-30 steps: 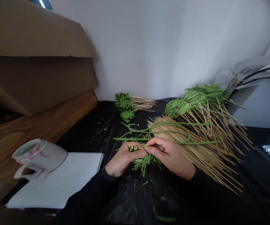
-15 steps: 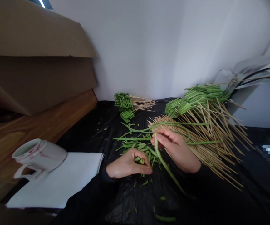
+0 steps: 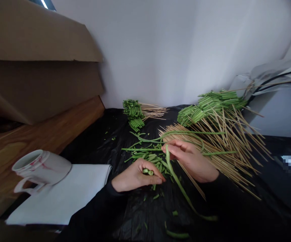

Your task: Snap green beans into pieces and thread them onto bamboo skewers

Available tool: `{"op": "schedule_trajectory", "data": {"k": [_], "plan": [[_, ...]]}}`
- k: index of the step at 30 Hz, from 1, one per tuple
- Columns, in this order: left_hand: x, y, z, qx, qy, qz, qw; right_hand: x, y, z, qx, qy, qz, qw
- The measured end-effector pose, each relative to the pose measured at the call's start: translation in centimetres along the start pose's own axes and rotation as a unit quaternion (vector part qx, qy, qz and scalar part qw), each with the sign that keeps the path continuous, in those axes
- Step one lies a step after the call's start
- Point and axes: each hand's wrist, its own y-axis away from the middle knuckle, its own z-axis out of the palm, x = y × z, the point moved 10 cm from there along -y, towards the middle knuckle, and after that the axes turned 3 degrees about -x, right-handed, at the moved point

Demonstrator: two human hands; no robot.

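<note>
My left hand (image 3: 139, 175) is closed around short cut pieces of green bean (image 3: 148, 171), whose ends show inside the curled fingers. In my right hand (image 3: 190, 159), thumb and fingers pinch the upper end of a long green bean (image 3: 179, 186), which hangs and curves down toward the lower right. Between and beyond my hands lies a loose heap of cut bean pieces (image 3: 157, 158). A few more long beans (image 3: 216, 133) stretch across a pile of wooden skewers (image 3: 226, 168) beside my right hand.
Behind stand skewered bean bundles, a small one (image 3: 133, 112) and a larger one (image 3: 211, 104). A mug (image 3: 43, 168) sits on folded white paper (image 3: 84, 174) at the left. A cardboard box (image 3: 59, 90) stands behind it. Black plastic sheeting (image 3: 95, 141) covers the surface.
My right hand has shifted slightly left and the bean's lower end has swung right. My left hand has moved very little, still closed on the pieces.
</note>
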Motion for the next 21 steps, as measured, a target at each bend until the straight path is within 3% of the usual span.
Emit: {"op": "schedule_trajectory", "data": {"k": [4, 7, 12, 15, 17, 21], "plan": [[-0.2, 0.1, -2.9, 0.154, 0.026, 0.023, 0.987, -0.2, 0.3, 1.7, -0.037, 0.060, 0.006, 0.998], [-0.6, -0.1, -2.9, 0.172, 0.059, 0.026, 0.983, -0.4, 0.5, 3.0, -0.073, 0.085, -0.011, 0.994], [-1.9, 0.0, -3.3, 0.197, 0.169, 0.002, 0.966, 0.7, 0.7, 3.5, -0.081, 0.105, -0.003, 0.991], [-2.8, 0.4, -4.4, 0.246, 0.228, -0.008, 0.942, 1.0, 1.0, 3.5, -0.075, 0.216, -0.021, 0.973], [-3.1, 0.5, -5.1, 0.266, 0.233, -0.005, 0.935, 0.0, 1.3, 3.3, -0.036, 0.362, -0.072, 0.929], [-2.8, 1.3, -6.9, 0.336, 0.188, 0.017, 0.923, -2.2, 2.1, 4.0, 0.020, 0.605, -0.163, 0.779]]}}
